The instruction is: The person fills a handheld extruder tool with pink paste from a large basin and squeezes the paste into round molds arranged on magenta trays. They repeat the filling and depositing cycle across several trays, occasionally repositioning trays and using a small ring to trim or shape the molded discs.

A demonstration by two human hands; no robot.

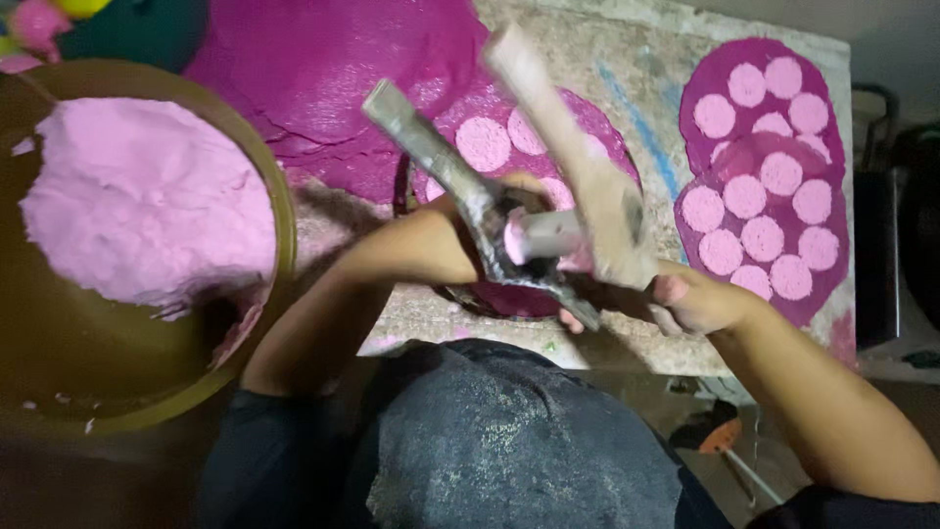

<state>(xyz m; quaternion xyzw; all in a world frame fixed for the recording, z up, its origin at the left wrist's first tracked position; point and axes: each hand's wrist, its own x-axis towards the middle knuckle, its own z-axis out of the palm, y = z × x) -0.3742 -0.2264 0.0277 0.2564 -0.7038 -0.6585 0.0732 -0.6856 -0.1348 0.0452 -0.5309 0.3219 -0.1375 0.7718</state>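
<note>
At far left we record a large olive-brown basin (279, 211) holding a mound of pale pink dough (147, 201); it stands beside the work surface (627, 73), its rim overlapping the surface's left edge in this view. Above and to its right a broad sheet of magenta dough (333, 78) lies flat on the surface.

At centre, the left hand (509, 196) is largely hidden behind the tool. Its grip seems curled about the lower part, but we cannot tell how tightly.

The tool is a two-armed metal press (509, 225), caked with residue. Its two long arms diverge upward and away from the person, one toward upper left, one toward upper centre; they meet low, near the right hand. A short pale pink cylinder (543, 237) sits between the arms, its long axis roughly left to right. The press is held just above a magenta disc with pale round spots (485, 142), and blocks much of it from view.

The right hand (690, 299) has its grip closed around the lower end of the press.

At right, two overlapping magenta discs bearing pale pink circles (764, 186) lie well apart from the hands. A dark-clothed lap (509, 441) fills the foreground.
</note>
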